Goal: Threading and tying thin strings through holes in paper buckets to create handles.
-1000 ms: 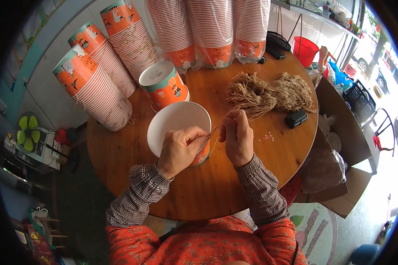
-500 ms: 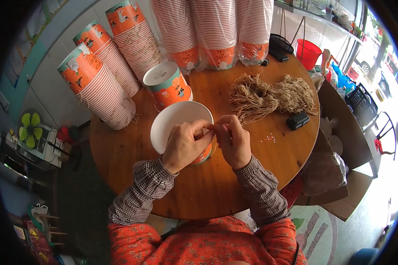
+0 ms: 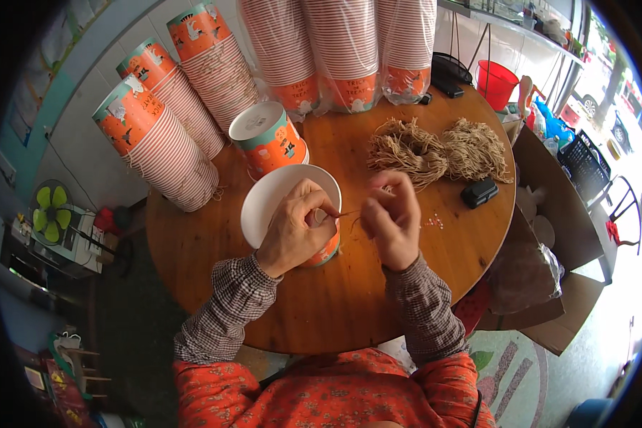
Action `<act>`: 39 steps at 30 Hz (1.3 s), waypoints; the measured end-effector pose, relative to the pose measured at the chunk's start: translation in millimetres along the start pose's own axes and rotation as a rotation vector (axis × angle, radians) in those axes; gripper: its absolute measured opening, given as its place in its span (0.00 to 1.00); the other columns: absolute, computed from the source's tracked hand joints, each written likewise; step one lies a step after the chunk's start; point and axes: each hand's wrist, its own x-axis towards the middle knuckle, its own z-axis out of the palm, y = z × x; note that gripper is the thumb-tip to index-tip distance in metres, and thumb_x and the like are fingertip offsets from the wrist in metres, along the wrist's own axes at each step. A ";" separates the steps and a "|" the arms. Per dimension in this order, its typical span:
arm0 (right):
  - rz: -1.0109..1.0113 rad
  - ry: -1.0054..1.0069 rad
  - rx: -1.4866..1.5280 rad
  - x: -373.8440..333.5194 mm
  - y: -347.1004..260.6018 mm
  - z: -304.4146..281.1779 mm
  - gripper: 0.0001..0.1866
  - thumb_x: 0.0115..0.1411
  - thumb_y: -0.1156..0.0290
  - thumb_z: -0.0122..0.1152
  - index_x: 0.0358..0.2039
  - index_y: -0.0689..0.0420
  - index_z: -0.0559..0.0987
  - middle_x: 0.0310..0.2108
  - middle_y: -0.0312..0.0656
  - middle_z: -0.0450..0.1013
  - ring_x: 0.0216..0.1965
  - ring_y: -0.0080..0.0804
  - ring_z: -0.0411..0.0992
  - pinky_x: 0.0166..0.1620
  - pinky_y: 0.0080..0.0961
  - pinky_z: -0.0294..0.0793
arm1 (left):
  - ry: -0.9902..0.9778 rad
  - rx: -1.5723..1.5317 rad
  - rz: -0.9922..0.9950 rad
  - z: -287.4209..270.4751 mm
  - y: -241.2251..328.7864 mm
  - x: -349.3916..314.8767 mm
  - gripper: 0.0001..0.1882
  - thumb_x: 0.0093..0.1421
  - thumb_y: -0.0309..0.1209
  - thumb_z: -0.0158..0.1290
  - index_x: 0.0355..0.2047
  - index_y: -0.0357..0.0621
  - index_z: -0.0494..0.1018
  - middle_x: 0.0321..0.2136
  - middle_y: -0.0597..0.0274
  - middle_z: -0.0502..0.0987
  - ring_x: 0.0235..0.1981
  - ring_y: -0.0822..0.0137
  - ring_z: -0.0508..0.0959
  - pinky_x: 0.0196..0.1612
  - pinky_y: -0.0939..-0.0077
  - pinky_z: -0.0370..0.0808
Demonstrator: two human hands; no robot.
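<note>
A paper bucket [image 3: 264,196], white inside with an orange and teal outside, lies tipped on the table before me, its mouth toward me. At its right rim my left hand [image 3: 297,228] is closed, thumb and finger pinching a thin brown string [image 3: 351,212]. Just to the right, my right hand [image 3: 394,222] has curled fingers at the string's other end, which stretches across the short gap. Part of the bucket is hidden behind my left hand. Behind it another printed bucket [image 3: 282,146] stands upside down.
Nested bucket stacks [image 3: 171,153] lean at the left; plastic-wrapped stacks [image 3: 349,60] stand at the back. A bundle of tan strings [image 3: 435,153] and a small black case [image 3: 480,192] lie right, near small pale bits [image 3: 434,222]. Beyond the round table's edge sits an open carton [image 3: 560,214].
My right hand has moved right, away from my left hand, opening a gap with the string drawn across it. My left hand has shifted slightly left.
</note>
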 end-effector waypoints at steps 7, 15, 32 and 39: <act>-0.129 0.180 0.486 16.8 -18.4 -39.1 0.09 0.61 0.80 0.47 0.42 0.54 0.66 0.22 0.31 0.62 0.19 0.17 0.56 0.20 0.14 0.54 | -0.100 0.046 -0.014 -5.3 -11.9 -8.0 0.04 0.49 0.24 0.58 0.24 0.40 0.73 0.27 0.65 0.69 0.23 0.72 0.69 0.25 0.77 0.67; -0.262 0.162 0.671 19.8 -28.0 -58.6 0.08 0.64 0.78 0.44 0.43 0.55 0.67 0.20 0.31 0.60 0.17 0.17 0.53 0.20 0.15 0.59 | -0.328 0.039 -0.060 -7.9 -11.1 -9.4 0.03 0.50 0.23 0.57 0.25 0.36 0.75 0.25 0.60 0.74 0.26 0.68 0.76 0.29 0.75 0.73; -0.178 0.033 0.470 14.0 -21.5 -36.9 0.05 0.64 0.76 0.49 0.40 0.56 0.67 0.22 0.36 0.65 0.17 0.21 0.60 0.20 0.17 0.61 | -0.255 0.431 0.314 20.3 23.5 -56.6 0.16 0.52 0.28 0.59 0.42 0.41 0.73 0.34 0.58 0.78 0.37 0.58 0.79 0.49 0.60 0.71; 0.074 -0.209 0.522 14.1 -22.0 -53.2 0.08 0.62 0.75 0.54 0.42 0.57 0.68 0.25 0.40 0.70 0.16 0.19 0.60 0.17 0.15 0.59 | -0.295 0.663 0.130 -94.9 -20.9 -48.1 0.09 0.51 0.18 0.48 0.26 0.42 0.77 0.48 0.53 0.73 0.58 0.51 0.65 0.60 0.58 0.61</act>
